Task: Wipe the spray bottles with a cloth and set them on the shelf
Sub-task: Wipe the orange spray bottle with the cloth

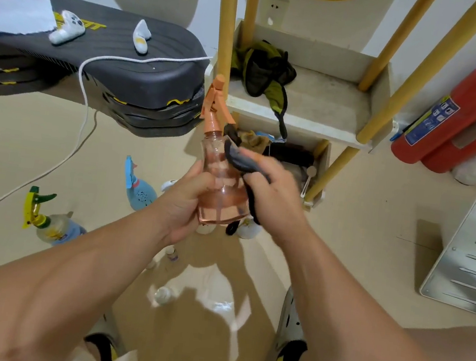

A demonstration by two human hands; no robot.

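Centre of frame: a translucent pink spray bottle (pixel 225 205) with an orange trigger head, held nearly upright above the floor (pixel 360 218). The left hand (pixel 189 204) has its grip curled round the bottle's lower body. The right hand (pixel 273 196) has its grip clamped on a dark cloth (pixel 239 159) pressed against the bottle's shoulder. Upper centre, the shelf (pixel 306 114) carries crumpled fabric (pixel 267 71). Lower left, a blue spray bottle (pixel 140 190) and a yellow-headed spray bottle (pixel 48 224) are on the floor.
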